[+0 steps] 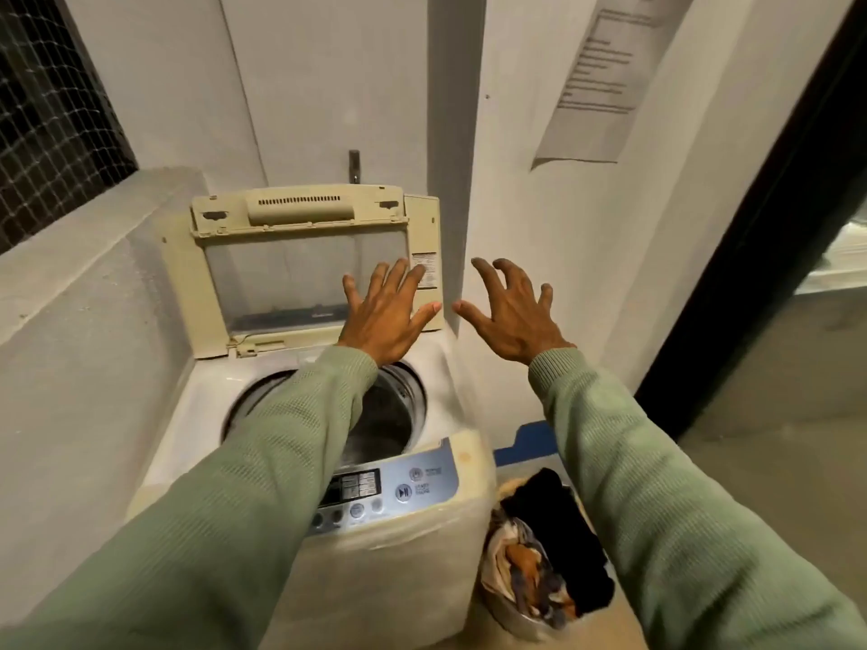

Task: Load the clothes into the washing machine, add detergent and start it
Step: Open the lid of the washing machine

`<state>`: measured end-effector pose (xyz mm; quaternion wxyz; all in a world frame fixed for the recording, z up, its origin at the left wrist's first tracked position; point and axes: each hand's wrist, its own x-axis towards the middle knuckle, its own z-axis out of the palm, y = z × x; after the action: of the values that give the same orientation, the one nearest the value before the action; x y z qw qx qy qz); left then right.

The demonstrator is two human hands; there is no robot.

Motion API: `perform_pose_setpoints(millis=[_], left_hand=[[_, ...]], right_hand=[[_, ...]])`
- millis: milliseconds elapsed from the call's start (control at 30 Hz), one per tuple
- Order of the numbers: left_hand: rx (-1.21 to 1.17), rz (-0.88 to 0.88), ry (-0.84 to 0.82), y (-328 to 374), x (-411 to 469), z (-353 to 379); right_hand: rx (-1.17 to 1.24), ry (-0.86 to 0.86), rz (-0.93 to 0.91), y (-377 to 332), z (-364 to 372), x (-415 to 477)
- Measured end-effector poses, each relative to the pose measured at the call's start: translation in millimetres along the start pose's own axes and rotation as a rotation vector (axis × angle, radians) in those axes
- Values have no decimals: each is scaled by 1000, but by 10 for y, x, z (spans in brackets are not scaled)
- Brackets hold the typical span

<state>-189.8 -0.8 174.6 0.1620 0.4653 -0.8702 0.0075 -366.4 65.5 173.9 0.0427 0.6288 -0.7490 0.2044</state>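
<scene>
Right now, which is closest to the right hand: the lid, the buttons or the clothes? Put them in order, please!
From the right hand:
1. Lid, standing open just to its left.
2. Buttons, lower down and to its left.
3. Clothes, lowest of all, at the bottom right.

Washing machine (201, 405): white top, yellowed cream front.
Lid (187, 283): yellowed cream frame, grey see-through pane.
Control panel (422, 480): silver-blue, with a dark display.
Clothes (563, 555): black, orange, white and grey-blue, mixed.
Sleeves (262, 485): pale green, fine waffle knit.
Wall (328, 86): plain white.
Paper (605, 72): white, black lines of print.
Ledge (70, 274): grey.
Netting (47, 110): pale grid against dark.
Door frame (750, 255): black.
Floor strip (530, 443): blue.
</scene>
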Motion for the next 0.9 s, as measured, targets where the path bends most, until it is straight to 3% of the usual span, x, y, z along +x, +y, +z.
perform_pose_setpoints(millis=[533,900], left_hand=[[-113,65,-178,1474,-145,886],[-196,122,-356,1632,-172,1677]], right_hand=[[10,-179,133,1621,-55,-618],[33,-346,240,1979,530,-846]])
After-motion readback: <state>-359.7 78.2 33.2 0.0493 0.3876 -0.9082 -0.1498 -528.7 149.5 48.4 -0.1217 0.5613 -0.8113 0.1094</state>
